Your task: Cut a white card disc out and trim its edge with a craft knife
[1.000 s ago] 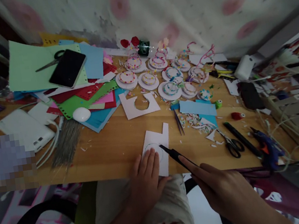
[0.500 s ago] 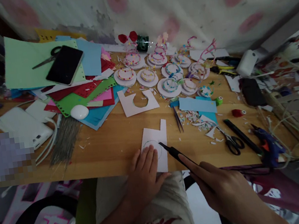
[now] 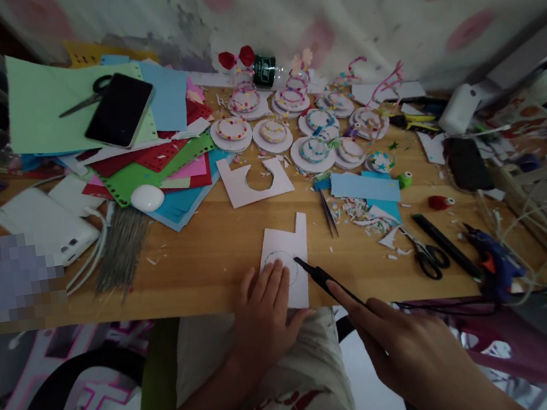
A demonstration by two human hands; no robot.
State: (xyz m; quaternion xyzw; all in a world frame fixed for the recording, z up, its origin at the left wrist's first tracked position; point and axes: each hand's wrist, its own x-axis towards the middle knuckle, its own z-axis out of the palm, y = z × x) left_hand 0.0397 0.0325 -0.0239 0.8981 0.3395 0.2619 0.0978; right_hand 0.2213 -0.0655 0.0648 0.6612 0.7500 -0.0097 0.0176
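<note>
My left hand lies flat with fingers stretched over a piece of white card at the table's front edge. A circle is drawn on the card, partly hidden under my fingers. In my right hand is a slim black craft knife, the index finger stretched along it. Its tip touches or hovers at the circle's right edge; I cannot tell which. Beyond the card lies a white card offcut with a round cut-out. Tweezers rest to the right of it.
Small decorated hat-like paper pieces stand at the back. Scissors, a black bar-shaped tool and a blue glue gun with cables lie right. Coloured sheets, a black tablet or phone and a wire bundle are left.
The camera view has shifted slightly. My left hand stays flat on the card, and the knife tip remains near the right side of the drawn circle, with hardly any movement.
</note>
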